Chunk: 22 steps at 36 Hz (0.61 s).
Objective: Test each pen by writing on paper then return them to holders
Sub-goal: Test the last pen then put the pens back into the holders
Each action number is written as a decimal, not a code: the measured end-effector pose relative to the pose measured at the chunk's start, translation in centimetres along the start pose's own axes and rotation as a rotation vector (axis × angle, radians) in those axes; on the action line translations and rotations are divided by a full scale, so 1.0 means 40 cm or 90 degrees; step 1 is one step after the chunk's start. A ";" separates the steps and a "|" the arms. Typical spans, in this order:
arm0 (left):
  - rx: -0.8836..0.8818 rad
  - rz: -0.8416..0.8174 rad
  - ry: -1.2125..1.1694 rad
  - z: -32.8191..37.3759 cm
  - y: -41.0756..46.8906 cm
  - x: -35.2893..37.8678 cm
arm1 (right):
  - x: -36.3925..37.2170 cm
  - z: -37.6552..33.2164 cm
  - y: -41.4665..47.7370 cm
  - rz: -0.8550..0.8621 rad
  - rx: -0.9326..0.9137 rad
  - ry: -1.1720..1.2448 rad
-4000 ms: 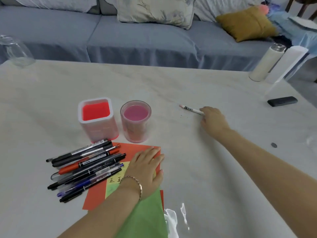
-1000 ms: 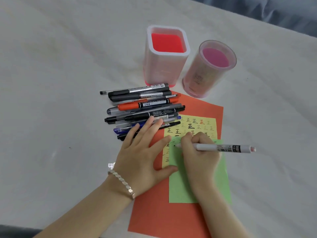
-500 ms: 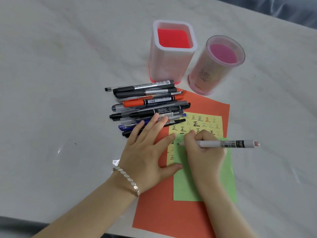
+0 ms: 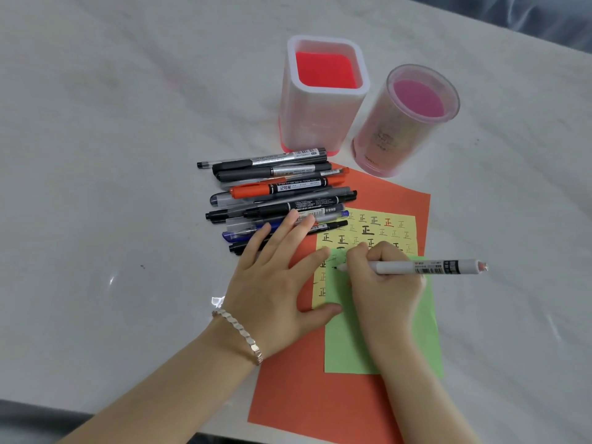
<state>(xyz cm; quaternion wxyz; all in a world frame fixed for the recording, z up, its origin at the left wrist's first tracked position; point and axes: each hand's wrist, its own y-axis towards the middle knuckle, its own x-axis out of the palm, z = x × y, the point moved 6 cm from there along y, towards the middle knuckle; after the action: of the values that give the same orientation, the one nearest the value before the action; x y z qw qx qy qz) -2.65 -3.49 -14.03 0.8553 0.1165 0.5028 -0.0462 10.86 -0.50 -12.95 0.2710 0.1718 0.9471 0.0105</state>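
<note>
My right hand [image 4: 386, 283] grips a white pen [image 4: 429, 267], its tip touching the top left corner of the green paper [image 4: 349, 344]. My left hand [image 4: 272, 283] lies flat with fingers spread, pressing the papers and reaching over the lowest pens. The green sheet overlaps a yellow paper [image 4: 381, 225] covered with written characters, both on a red sheet [image 4: 307, 398]. A pile of several pens and markers [image 4: 278, 195] lies left of the papers. Behind stand a square white holder with a red inside [image 4: 323, 123] and a round pink holder [image 4: 400, 129], both without pens.
Everything rests on a white marble table [image 4: 112, 155]; its near edge runs along the bottom left. A blue sofa edge [image 4: 551, 17] shows at the top right corner.
Four seconds ago my right hand picked up the white pen far out on the table. It brought the pen to the green paper, where the tip has hardly moved over the last second.
</note>
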 end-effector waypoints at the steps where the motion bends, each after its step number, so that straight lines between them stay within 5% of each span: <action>1: 0.000 0.000 0.001 0.000 0.000 0.000 | 0.000 0.000 0.000 0.001 0.001 -0.001; 22: -0.001 0.006 0.000 -0.001 0.001 0.000 | -0.004 0.000 0.000 -0.002 0.019 0.034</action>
<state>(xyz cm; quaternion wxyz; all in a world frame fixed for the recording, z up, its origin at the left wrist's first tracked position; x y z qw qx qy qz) -2.66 -3.45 -14.04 0.8557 0.1185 0.5020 -0.0418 11.00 -0.56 -12.87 0.2433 0.1743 0.9542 0.0009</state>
